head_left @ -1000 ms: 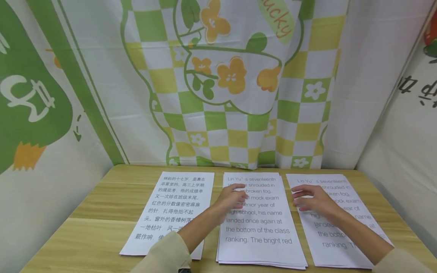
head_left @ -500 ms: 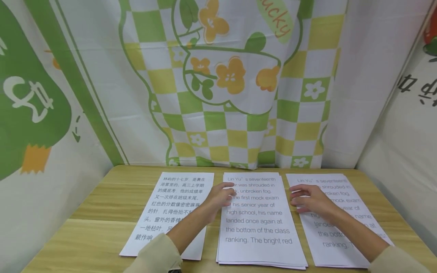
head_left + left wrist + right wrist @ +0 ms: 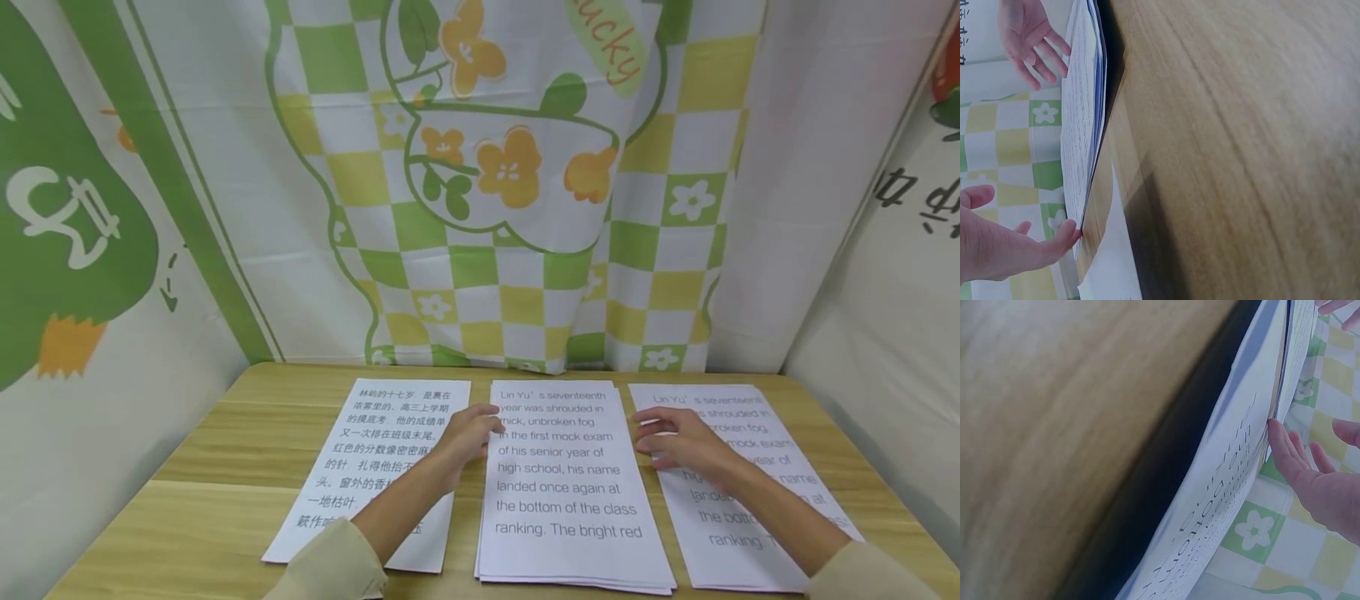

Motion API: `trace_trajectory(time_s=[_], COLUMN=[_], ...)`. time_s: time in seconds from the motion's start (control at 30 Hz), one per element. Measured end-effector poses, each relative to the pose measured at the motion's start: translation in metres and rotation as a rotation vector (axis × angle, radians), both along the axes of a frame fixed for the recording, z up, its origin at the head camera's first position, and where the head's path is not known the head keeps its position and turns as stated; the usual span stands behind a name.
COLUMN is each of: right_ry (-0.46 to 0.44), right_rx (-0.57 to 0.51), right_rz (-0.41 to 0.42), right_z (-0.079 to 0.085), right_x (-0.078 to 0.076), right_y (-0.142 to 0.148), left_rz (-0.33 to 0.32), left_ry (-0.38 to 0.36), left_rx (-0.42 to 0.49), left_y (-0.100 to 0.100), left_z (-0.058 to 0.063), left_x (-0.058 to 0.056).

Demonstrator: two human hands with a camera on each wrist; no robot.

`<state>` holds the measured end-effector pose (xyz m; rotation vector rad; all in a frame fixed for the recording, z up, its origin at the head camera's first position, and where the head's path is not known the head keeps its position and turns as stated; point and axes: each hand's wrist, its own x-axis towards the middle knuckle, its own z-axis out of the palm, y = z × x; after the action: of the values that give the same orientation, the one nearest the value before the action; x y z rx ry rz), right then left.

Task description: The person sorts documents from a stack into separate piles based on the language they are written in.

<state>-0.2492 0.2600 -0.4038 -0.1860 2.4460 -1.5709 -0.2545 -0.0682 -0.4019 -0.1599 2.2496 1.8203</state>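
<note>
A stack of printed sheets (image 3: 562, 500) with large English text lies in the middle of the table, its lower edges slightly uneven. At its left edge is my left hand (image 3: 467, 437), fingers relaxed and little finger low beside the paper in the left wrist view. My right hand (image 3: 681, 440) hovers between this stack and the right-hand sheets (image 3: 720, 550), covering part of their text. Its lowest fingertip (image 3: 1274, 425) comes down at the gap between the two stacks. Both palms face inward, and neither hand grips anything.
To the left lies a sheet with Chinese text (image 3: 397, 408), partly behind my left forearm. All the paper rests on a wooden table (image 3: 202, 500). A green-and-yellow checked curtain (image 3: 480, 292) hangs behind the table's far edge, with printed cloth on both sides.
My left hand has moved left, from over the middle stack's text to its left edge. The right hand has shifted only slightly left. The papers lie as before.
</note>
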Motion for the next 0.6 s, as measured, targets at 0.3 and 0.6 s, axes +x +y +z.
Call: trace_trajectory(time_s=[0.3,0.6], right_ry=[-0.001,-0.004], right_rx=[0.011,0.004], right_rz=[-0.002,0.006], right_z=[-0.0003,0.0025], right_x=[-0.0003,0.0025], right_y=[-0.0031,-0.0046], left_rz=[-0.001,-0.004], left_ry=[0.002,0.014], left_rx=[0.007,0.043], left_y=[-0.0013,-0.0037], left_z=[-0.0012,-0.0008], left_x=[0.0016,0.0027])
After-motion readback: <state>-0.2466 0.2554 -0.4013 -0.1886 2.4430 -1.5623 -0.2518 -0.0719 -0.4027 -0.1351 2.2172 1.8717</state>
